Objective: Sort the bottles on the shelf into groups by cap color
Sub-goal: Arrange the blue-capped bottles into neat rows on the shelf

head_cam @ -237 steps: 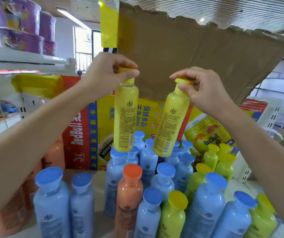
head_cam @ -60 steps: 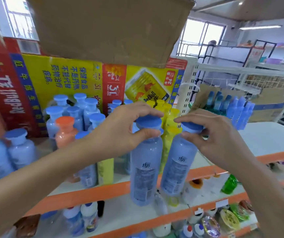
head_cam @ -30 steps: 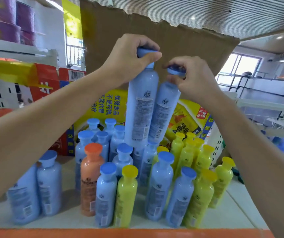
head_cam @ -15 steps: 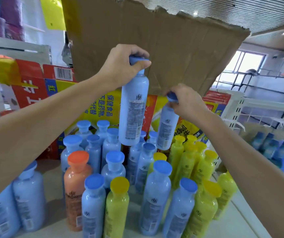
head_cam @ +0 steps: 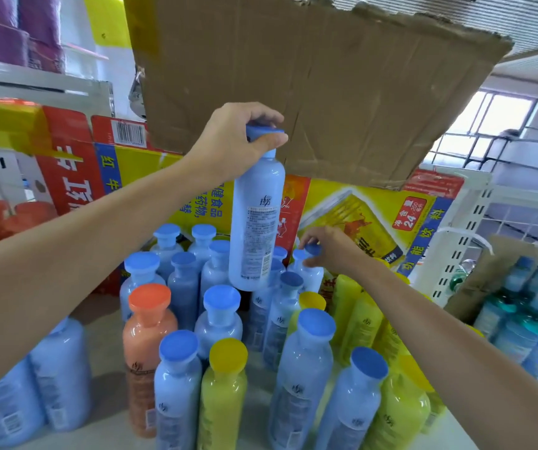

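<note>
The left hand [head_cam: 238, 138] grips the blue cap of a blue bottle [head_cam: 256, 222], fingers and thumb curled round the cap, and holds the bottle upright in the air over the rear rows of the blue-capped cluster [head_cam: 219, 300]. The right hand [head_cam: 329, 248] pinches the blue cap of a second blue bottle [head_cam: 310, 272] at the back of the cluster, just beside the yellow group [head_cam: 362, 323]. The base of this bottle is hidden, so it cannot be told whether it stands on the shelf [head_cam: 105, 336]. Toward the front edge, a yellow-capped bottle [head_cam: 227, 355] stands among blue-capped ones, touching its neighbours. An orange-capped bottle [head_cam: 147, 349] stands on the left flank of the cluster. A bare strip of shelf lies between the orange-capped bottle and two blue bottles [head_cam: 59, 368] near the left edge; a smaller bare patch shows at the front right corner. The back edge is closed by a printed carton [head_cam: 358, 216]. A torn cardboard sheet [head_cam: 326, 76] overhangs the shelf, and the left hand is just in front of its lower edge. The right edge is bounded by a white perforated upright [head_cam: 456, 248]. Beyond the upright, an open cardboard box [head_cam: 475, 274] holds packed bottles with blue and teal caps [head_cam: 527, 303].
</note>
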Demonstrator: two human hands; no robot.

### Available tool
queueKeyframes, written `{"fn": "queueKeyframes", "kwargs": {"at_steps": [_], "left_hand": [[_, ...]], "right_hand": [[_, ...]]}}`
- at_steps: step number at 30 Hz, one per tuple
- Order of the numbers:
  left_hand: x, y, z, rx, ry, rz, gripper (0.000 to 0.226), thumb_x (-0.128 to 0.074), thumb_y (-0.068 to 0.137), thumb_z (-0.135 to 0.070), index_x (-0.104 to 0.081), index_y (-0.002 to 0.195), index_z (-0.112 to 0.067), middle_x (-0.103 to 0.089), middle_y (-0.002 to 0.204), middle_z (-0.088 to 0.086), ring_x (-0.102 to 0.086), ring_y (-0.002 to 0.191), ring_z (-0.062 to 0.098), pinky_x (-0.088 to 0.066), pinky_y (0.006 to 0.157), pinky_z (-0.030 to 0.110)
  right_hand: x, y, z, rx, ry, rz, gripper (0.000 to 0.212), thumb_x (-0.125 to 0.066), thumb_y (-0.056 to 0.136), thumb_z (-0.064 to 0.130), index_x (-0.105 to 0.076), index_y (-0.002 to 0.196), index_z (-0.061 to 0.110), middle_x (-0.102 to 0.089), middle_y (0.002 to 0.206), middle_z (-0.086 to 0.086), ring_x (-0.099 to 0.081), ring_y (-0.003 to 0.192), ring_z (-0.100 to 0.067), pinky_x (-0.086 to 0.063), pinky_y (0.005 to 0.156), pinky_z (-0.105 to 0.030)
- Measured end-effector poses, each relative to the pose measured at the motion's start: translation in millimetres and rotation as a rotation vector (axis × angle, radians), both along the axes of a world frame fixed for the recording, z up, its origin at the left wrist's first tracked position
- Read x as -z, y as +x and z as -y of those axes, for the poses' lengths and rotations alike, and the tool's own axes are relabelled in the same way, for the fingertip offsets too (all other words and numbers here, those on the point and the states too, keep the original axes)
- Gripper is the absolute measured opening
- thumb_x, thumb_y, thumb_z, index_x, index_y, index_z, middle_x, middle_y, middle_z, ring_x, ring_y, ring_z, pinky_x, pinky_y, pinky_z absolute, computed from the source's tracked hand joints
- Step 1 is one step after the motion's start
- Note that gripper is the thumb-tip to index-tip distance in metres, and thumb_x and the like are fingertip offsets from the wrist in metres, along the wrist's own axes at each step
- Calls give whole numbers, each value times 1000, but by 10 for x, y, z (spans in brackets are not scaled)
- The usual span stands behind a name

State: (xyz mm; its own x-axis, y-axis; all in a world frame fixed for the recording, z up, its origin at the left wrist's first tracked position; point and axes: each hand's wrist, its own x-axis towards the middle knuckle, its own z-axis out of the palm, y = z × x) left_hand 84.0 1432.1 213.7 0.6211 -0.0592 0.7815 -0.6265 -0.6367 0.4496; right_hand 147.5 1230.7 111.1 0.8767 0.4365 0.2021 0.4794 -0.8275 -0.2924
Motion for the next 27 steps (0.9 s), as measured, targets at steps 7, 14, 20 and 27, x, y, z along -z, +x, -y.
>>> {"fn": "queueKeyframes", "kwargs": {"at_steps": [7,14,20,27], "left_hand": [[20,-21,-105,-11,-19,-35,24,-64,85,-19,-65,108,-13,-63,93,-9,-56,78,-12,-41,74,2],[-24,-76,-235,36,-136,-69,20,-63,85,-13,-64,105,-16,-64,93,-4,-58,72,-13,-45,72,6],[-71,-179,-330,22,-116,-61,19,-62,86,-14,-62,104,-20,-63,93,-3,-57,69,-13,-42,62,4],[-10,-271,-479,0,-79,-67,20,-63,86,-14,-61,104,-23,-64,95,-2,-59,79,-6,-47,80,11]], "right_hand": [[258,147,-24,14,-72,-125,28,-79,70,13,-66,95,16,-62,107,-7,-57,93,-21,-46,73,-34],[262,178,-29,-11,-87,-139,26,-77,72,16,-66,95,17,-61,104,-5,-56,94,-20,-47,76,-35],[120,138,-6,-28,-106,-93,26,-69,82,23,-65,104,13,-56,101,-5,-50,86,-15,-42,66,-25],[-59,-27,-68,-83,-44,54,17,-64,85,29,-64,101,20,-61,101,2,-60,87,-16,-49,76,-33]]}}
